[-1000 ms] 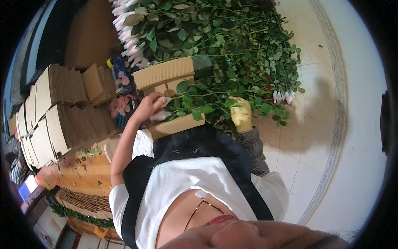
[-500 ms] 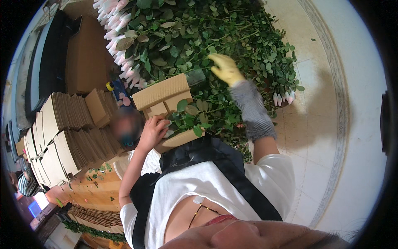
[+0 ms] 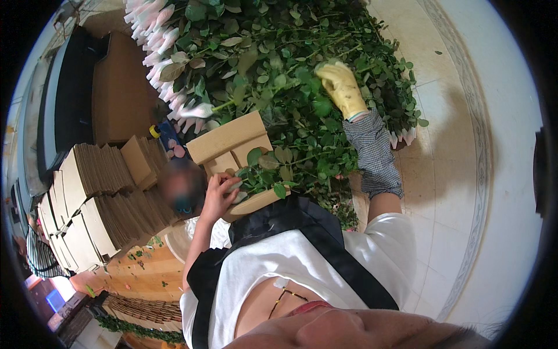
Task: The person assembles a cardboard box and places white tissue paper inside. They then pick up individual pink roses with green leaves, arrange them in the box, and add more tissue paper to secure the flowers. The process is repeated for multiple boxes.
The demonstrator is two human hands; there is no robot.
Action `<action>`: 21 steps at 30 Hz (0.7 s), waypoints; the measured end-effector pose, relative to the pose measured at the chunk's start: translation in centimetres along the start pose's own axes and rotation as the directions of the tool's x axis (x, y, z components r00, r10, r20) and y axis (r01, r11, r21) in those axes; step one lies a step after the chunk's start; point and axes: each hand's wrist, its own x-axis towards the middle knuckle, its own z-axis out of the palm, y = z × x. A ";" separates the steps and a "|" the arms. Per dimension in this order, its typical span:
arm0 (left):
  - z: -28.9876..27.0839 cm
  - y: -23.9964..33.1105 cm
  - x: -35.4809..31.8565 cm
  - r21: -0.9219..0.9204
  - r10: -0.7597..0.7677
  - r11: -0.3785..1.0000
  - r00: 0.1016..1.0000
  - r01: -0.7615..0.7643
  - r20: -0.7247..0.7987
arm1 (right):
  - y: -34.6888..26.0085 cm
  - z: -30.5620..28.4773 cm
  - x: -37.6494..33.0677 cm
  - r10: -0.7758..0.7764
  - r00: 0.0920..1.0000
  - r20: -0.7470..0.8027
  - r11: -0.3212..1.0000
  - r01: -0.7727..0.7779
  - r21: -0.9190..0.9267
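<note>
A folded corrugated cardboard wrapper (image 3: 229,135) lies in front of me with leafy rose stems (image 3: 270,166) in it. My left hand (image 3: 218,196), bare, rests at its left end with fingers curled over a pale, sleeved rose bud (image 3: 236,185). My right hand (image 3: 342,90), in a yellow glove, is closed above the leaf pile. A single rose (image 3: 197,110) with a white sleeve on its bud extends leftward from that hand; its leaves are blurred. The stem inside the glove is mostly hidden.
A large heap of roses (image 3: 279,35) fills the far side, pale sleeved buds at its left. Flat cardboard stacks (image 3: 104,168) stand on the left, with a blue object with a yellow cap (image 3: 165,134) beside them. Another person in stripes (image 3: 43,253) is at far left.
My right hand has closed and shifted right, drawing a rose out above the heap. My left hand stays at the wrapper's end. The view has shifted slightly.
</note>
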 end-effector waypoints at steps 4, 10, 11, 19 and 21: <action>0.1 -0.2 0.2 0.037 0.029 0.999 1.000 -0.028 -0.013 | 0.7 2.6 -0.2 0.440 0.530 0.725 0.883 -0.108 -0.457; -0.2 -0.1 0.3 0.026 0.001 1.000 1.000 -0.002 0.019 | -2.0 8.5 6.2 -0.133 0.969 0.206 0.990 0.140 -0.015; -0.1 -0.2 0.8 0.010 0.018 1.000 0.999 -0.018 0.028 | 1.1 12.3 5.1 -0.309 0.951 -0.009 0.927 0.299 -0.228; 0.0 -0.2 0.1 0.039 0.034 0.999 0.999 -0.033 -0.017 | -2.7 5.1 9.7 -0.269 0.941 -0.205 0.929 0.198 -0.313; 0.0 -0.1 0.2 0.012 0.023 1.000 1.000 -0.023 -0.014 | -3.2 2.4 9.9 -0.239 0.928 -0.285 0.903 0.104 -0.417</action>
